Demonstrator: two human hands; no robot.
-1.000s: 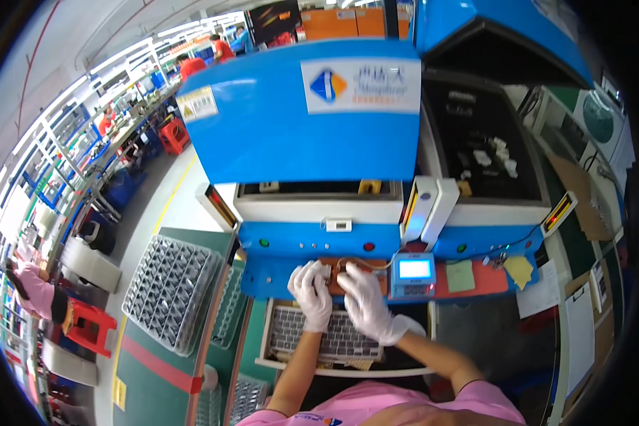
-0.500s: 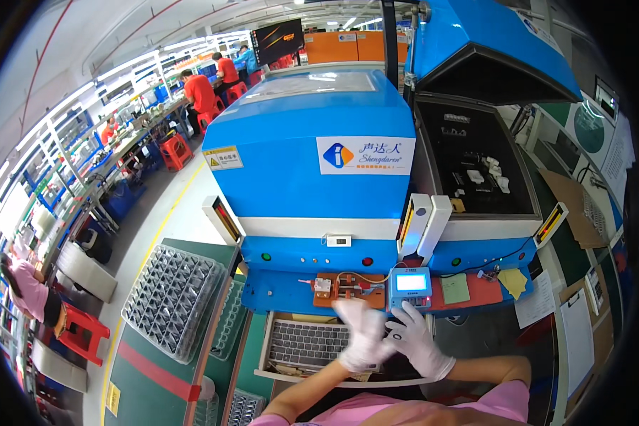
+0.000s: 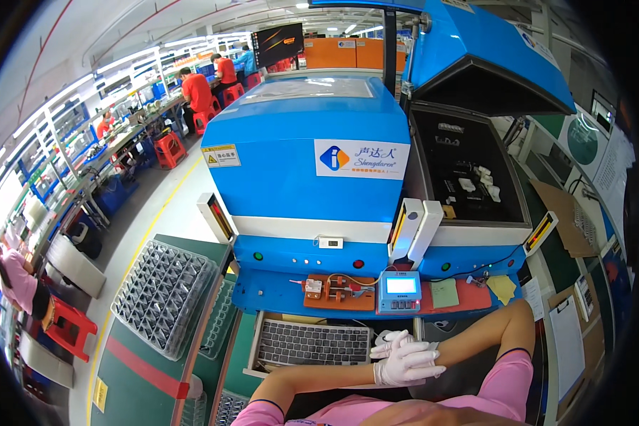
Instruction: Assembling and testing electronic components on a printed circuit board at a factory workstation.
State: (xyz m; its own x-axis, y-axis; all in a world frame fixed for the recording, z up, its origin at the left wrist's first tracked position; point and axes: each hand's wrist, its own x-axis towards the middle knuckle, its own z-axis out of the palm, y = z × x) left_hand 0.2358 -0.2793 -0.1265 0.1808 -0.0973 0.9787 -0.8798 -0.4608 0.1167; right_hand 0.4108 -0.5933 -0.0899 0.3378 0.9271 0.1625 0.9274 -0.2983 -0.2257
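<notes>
Both my hands wear white gloves and cross over each other at the right end of the dark keyboard (image 3: 316, 343). My left hand (image 3: 409, 367) lies across my right, its fingers stretched out to the right. Partly covered by it, my right hand (image 3: 390, 345) reaches left, with the visible fingers extended. The hands touch each other, and no object shows in either one. Just beyond them, a small blue control box with a lit screen (image 3: 402, 286) stands on the blue machine ledge. An orange fixture with metal clamps (image 3: 339, 292) sits left of this box.
A closed blue machine cover (image 3: 298, 192) rises ahead; the right machine's lid (image 3: 490, 60) is raised. Stacked clear trays (image 3: 167, 298) stand on the green table at left. Green and yellow paper notes (image 3: 444, 294) lie on the ledge. A clipboard (image 3: 566, 348) lies far right.
My hands have come down and right, away from the fixture and control box, and now overlap. The small dark ring seen at my right fingers no longer shows. The view has shifted slightly.
</notes>
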